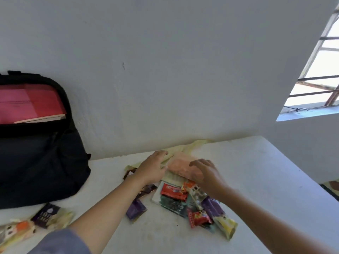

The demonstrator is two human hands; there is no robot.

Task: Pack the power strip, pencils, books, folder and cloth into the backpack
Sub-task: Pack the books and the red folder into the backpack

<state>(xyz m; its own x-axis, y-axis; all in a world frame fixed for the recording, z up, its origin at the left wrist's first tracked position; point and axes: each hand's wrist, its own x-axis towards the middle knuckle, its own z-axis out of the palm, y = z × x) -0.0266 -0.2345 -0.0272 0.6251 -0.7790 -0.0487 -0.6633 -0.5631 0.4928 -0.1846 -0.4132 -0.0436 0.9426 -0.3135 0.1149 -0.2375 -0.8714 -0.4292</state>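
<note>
Backpack, left of frame, cut off by the edge, open; red folder partly showing inside. Pale yellow cloth, centre of table, half hidden under both hands. Left hand: flat, fingers straight, pressing it. Right hand: fingers bent over a blurred pink fold; grip cannot be told.

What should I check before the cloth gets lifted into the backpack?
1. Backpack open: ok; folder and book show inside.
2. Hands at cloth: ok; left hand lies flat on it, right hand arches over it.
3. Grip on cloth: cannot tell.
4. Cloth free of snack packets: not ok; they crowd its near edge.
5. Room left in backpack: cannot tell.
</note>
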